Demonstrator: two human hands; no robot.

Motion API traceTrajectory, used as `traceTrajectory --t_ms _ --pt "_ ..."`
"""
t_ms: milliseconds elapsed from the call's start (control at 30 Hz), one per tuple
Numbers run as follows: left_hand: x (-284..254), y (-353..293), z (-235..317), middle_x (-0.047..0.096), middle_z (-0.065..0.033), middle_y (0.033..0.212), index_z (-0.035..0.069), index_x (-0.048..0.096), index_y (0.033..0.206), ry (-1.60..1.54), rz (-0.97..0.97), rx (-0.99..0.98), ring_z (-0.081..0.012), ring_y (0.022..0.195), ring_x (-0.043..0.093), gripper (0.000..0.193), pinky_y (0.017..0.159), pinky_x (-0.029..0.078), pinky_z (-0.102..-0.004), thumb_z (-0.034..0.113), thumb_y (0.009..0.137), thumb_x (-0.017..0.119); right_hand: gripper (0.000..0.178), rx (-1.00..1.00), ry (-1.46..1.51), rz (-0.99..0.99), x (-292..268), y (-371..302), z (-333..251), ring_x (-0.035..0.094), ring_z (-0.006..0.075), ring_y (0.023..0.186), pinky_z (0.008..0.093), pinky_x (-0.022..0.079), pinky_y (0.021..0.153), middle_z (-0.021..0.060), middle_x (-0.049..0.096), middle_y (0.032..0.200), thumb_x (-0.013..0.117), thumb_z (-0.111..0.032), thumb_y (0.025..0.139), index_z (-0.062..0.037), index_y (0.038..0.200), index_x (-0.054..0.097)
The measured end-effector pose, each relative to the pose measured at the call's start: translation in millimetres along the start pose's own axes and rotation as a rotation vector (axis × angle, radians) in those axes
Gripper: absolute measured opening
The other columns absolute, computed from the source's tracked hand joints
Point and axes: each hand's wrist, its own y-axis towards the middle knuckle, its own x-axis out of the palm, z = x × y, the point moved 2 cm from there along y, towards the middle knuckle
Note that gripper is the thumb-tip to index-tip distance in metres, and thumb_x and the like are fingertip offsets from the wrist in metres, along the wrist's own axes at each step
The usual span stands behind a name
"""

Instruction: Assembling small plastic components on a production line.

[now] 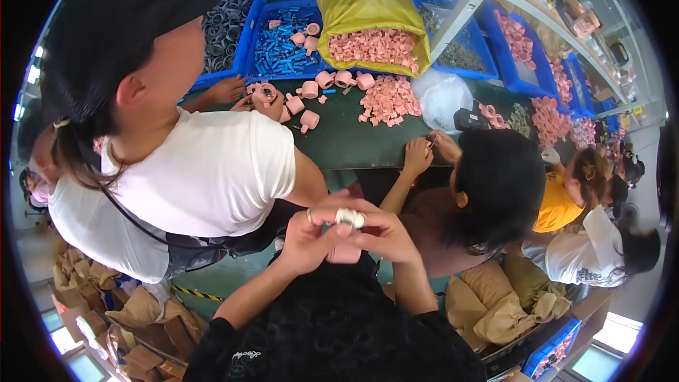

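Note:
Both of my hands meet in front of my black shirt, around a pink plastic housing (344,254) that shows below the fingers. On top of it sits a small cream-white part (349,218), gripped between the fingertips. My left hand (308,239) is closed against the left side of the housing, a ring on one finger. From the right, my right hand (387,235) curls round it, its thumb pressing near the white part. The fingers cover much of the housing.
A co-worker in a white shirt (205,163) sits at the left, another with dark hair (498,191) at the right. Beyond them, a green table (361,145) bears pink housings (309,121), a heap of small pink pieces (389,99), a yellow sack (368,0) and blue bins (258,7).

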Motion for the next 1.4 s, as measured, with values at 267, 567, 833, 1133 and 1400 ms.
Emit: traceTrajectory --t_ms 267,567,833,1133,1400 --pt "1 -17 12 0.067 -0.0152 0.092 -0.004 0.058 0.112 -0.296 0.031 -0.231 -0.0199 0.082 0.067 0.016 0.081 0.057 -0.0397 0.008 0.103 0.051 0.039 0.254 -0.011 0.188 -91 81 65 0.066 0.0248 0.099 0.0363 0.05 0.087 0.0137 0.07 0.107 0.067 -0.029 0.093 0.0032 0.115 0.064" --pt "-9 -37 -14 0.066 -0.0121 0.083 -0.004 0.059 0.109 -0.363 0.023 -0.529 -0.0232 0.083 0.069 0.013 0.081 0.057 -0.0403 0.002 0.102 0.05 0.016 0.076 0.22 1.134 -203 112 200 0.063 0.0185 0.081 0.0353 0.056 0.072 0.01 0.059 0.097 0.052 -0.009 0.094 -0.0027 0.108 0.054" --pt "-12 -29 -36 0.065 -0.0166 0.084 -0.006 0.055 0.107 -0.551 0.085 -0.655 -0.0285 0.083 0.068 0.012 0.08 0.057 -0.0461 0.003 0.102 0.049 0.024 -0.017 -0.663 0.781 -208 172 297 0.065 0.0291 0.093 0.0413 0.052 0.082 0.0148 0.066 0.107 0.061 -0.008 0.091 0.0001 0.114 0.061" --pt "-17 -79 -72 0.063 -0.0226 0.081 -0.005 0.051 0.113 -0.821 0.307 -0.749 -0.035 0.077 0.066 0.018 0.076 0.054 -0.0519 0.009 0.103 0.047 0.02 -0.225 -1.248 0.851 -217 298 268 0.064 0.034 0.098 0.0452 0.051 0.077 0.0173 0.065 0.107 0.06 -0.008 0.09 -0.0009 0.109 0.063" --pt "-16 -92 -69 0.063 -0.0226 0.079 -0.006 0.051 0.115 -0.769 0.348 -0.738 -0.0364 0.075 0.066 0.02 0.074 0.054 -0.0524 0.01 0.103 0.048 0.019 0.092 -1.332 0.886 -229 324 274 0.065 0.03 0.095 0.0421 0.051 0.074 0.0148 0.065 0.108 0.062 -0.014 0.093 -0.0018 0.107 0.065"
